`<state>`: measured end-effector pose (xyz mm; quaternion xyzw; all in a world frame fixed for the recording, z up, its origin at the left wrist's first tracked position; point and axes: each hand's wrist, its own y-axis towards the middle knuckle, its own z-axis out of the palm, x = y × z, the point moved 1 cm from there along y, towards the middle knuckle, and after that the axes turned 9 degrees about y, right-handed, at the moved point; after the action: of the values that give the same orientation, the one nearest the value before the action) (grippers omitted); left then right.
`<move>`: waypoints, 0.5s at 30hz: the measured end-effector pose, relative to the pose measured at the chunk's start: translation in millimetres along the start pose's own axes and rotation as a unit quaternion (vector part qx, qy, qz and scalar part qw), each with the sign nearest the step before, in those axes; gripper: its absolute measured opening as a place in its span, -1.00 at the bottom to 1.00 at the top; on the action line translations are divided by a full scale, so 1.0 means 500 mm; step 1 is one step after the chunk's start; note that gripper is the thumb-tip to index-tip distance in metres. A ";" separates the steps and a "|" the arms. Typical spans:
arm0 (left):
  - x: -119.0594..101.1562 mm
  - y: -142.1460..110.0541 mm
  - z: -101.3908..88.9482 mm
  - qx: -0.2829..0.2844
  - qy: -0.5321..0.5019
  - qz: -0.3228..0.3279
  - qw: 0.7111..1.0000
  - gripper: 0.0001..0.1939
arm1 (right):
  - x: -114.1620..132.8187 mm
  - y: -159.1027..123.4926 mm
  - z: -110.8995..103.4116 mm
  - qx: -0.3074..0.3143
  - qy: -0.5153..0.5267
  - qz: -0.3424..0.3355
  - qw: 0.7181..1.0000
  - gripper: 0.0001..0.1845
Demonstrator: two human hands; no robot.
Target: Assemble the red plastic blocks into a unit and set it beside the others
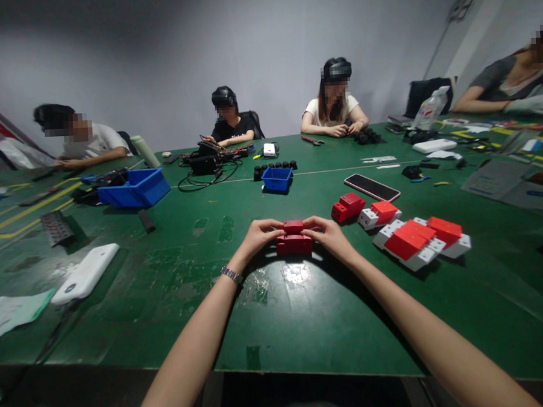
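A dark red plastic block with a stepped, narrower top (294, 245) stands on the green table in front of me. My left hand (264, 235) grips its left side, thumb and fingers pressed against the upper step. On the opposite side my right hand (325, 232) pinches it in the same way. Right of my right hand sits a similar red block (348, 207). Beside it lie a red and white block (379, 214) and a group of larger red and white blocks (410, 243), orange-red on top with white ends.
A phone (372, 187) lies behind the blocks. Blue bins (277, 179) (136, 189) stand further back. At the left are a white power bank (86, 273) with a cable and a glove (17, 311). Several people sit around the far side. The table's front edge (280, 371) runs below my forearms.
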<state>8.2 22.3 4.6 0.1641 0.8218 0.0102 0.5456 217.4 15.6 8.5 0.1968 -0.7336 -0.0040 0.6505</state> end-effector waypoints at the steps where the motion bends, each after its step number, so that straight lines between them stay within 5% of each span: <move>1: 0.001 0.000 0.000 -0.002 0.001 0.000 1.000 -0.73 | 0.000 0.000 0.000 0.000 0.001 0.001 1.000 -0.76; 15: 0.004 0.000 0.001 0.000 0.001 0.003 1.000 -0.72 | 0.000 0.000 0.001 0.004 0.001 0.001 1.000 -0.76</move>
<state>7.8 23.0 2.7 0.1670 0.8216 0.0120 0.5449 217.0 15.3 8.6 0.1989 -0.7334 0.0002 0.6500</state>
